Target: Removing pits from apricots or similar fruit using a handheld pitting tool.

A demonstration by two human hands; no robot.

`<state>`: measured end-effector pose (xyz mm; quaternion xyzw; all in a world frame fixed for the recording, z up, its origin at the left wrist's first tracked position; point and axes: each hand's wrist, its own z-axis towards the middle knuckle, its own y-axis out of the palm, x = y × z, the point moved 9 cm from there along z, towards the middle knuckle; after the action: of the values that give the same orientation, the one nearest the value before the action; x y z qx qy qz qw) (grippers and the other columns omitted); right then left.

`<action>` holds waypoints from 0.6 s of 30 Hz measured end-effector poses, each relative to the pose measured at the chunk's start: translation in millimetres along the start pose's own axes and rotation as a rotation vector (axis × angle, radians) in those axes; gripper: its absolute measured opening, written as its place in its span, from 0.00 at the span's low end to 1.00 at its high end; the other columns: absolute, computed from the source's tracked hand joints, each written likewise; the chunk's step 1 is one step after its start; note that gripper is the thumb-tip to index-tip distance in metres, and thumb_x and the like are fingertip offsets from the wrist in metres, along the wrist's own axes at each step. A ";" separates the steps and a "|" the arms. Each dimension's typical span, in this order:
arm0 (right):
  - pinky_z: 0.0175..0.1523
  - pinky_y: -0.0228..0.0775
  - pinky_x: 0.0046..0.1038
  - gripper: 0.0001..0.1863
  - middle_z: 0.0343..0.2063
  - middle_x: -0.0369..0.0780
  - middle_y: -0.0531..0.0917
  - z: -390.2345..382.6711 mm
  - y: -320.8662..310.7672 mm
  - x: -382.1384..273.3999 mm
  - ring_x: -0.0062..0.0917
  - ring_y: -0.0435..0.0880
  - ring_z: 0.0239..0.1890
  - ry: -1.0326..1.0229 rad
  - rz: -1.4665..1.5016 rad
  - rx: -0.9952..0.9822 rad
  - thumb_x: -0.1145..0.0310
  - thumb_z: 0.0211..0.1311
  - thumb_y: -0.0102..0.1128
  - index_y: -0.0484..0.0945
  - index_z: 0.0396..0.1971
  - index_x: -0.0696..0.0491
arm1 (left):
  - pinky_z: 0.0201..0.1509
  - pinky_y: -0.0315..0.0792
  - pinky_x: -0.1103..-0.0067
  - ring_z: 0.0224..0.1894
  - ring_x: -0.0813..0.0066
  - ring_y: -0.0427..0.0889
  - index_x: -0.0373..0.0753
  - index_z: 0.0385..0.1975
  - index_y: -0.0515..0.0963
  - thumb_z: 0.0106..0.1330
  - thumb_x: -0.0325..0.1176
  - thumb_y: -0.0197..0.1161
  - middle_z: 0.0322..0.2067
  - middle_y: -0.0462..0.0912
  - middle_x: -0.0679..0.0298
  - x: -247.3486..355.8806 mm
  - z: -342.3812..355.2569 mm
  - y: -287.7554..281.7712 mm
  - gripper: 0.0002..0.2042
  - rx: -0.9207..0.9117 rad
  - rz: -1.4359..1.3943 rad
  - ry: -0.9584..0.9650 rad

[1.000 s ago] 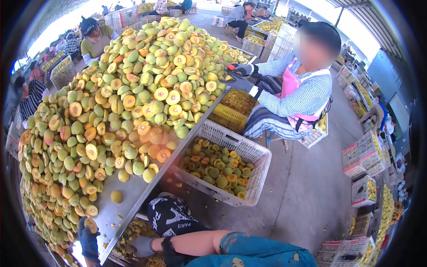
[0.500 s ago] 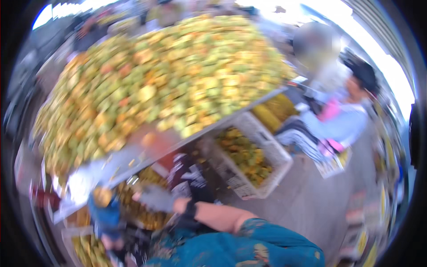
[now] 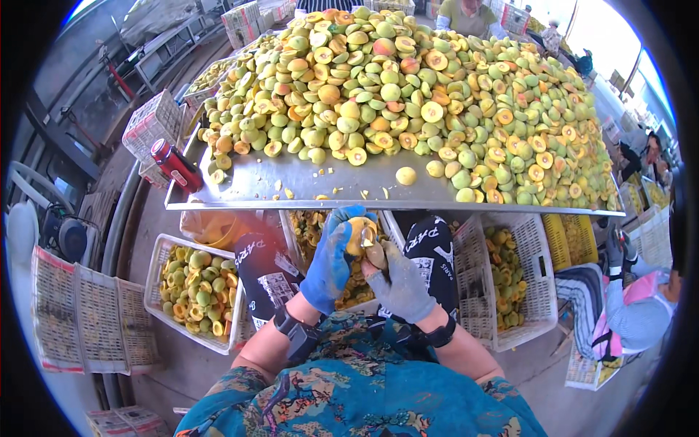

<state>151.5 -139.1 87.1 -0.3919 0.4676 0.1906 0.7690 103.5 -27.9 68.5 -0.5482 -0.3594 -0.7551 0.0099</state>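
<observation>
My left hand (image 3: 329,264) in a blue glove holds a yellow fruit half (image 3: 357,231) up at the front edge of the metal table (image 3: 255,186). My right hand (image 3: 397,280), in a grey glove, is closed round a small metal tool (image 3: 367,237) against that fruit; the tool's handle is mostly hidden. A large heap of halved green-yellow fruit (image 3: 393,91) covers most of the tabletop. Below my hands, between my knees, a crate (image 3: 295,237) of cut pieces is partly hidden.
A red drink container (image 3: 176,164) stands at the table's left corner. Crates of fruit (image 3: 196,291) (image 3: 510,284) flank my legs, with stacked crates (image 3: 95,313) farther left and a yellow crate (image 3: 568,240) right. A co-worker (image 3: 633,306) sits at right; others work beyond the heap.
The view has swung round to face the table squarely. My hands, lower and apart earlier, have come together at the centre, the fruit in the blue glove now against the tool.
</observation>
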 end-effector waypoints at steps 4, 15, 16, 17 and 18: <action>0.31 0.71 0.44 0.18 0.24 0.52 0.80 -8.6 4.0 -13.5 0.52 0.80 0.29 -0.055 -0.028 0.028 0.61 0.62 0.59 0.68 0.44 0.58 | 0.53 0.70 0.77 0.45 0.73 0.75 0.37 0.51 0.68 0.70 0.52 0.49 0.46 0.75 0.58 16.2 -12.6 7.8 0.23 0.018 0.237 0.106; 0.34 0.72 0.48 0.16 0.29 0.55 0.79 -4.6 25.0 1.1 0.54 0.80 0.32 0.023 -0.075 -0.118 0.66 0.56 0.61 0.70 0.38 0.60 | 0.54 0.68 0.79 0.45 0.76 0.74 0.36 0.49 0.69 0.75 0.51 0.41 0.42 0.76 0.61 16.0 -16.9 0.1 0.23 0.087 0.377 0.158; 0.35 0.72 0.47 0.15 0.30 0.56 0.80 -6.6 27.3 8.2 0.54 0.80 0.33 0.069 -0.077 -0.127 0.66 0.56 0.60 0.71 0.39 0.60 | 0.54 0.68 0.80 0.45 0.76 0.74 0.36 0.49 0.70 0.75 0.51 0.40 0.41 0.76 0.61 11.0 -17.3 -3.0 0.23 0.073 0.348 0.138; 0.37 0.73 0.47 0.14 0.31 0.56 0.80 -7.5 25.4 9.1 0.54 0.80 0.35 0.041 -0.047 -0.102 0.67 0.57 0.59 0.72 0.40 0.59 | 0.53 0.68 0.80 0.44 0.76 0.75 0.35 0.49 0.70 0.76 0.50 0.38 0.41 0.77 0.62 7.7 -16.9 -8.2 0.23 0.088 0.427 0.120; 0.36 0.73 0.46 0.14 0.30 0.55 0.81 -8.2 26.9 9.6 0.53 0.80 0.34 0.019 -0.024 -0.098 0.67 0.57 0.58 0.72 0.41 0.58 | 0.55 0.67 0.78 0.45 0.75 0.73 0.35 0.50 0.69 0.75 0.41 0.41 0.42 0.75 0.61 10.9 -18.2 -7.3 0.17 0.043 0.566 0.167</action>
<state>133.8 -129.5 65.2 -0.4365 0.4605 0.2004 0.7465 81.2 -28.5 71.1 -0.5624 -0.2058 -0.7570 0.2612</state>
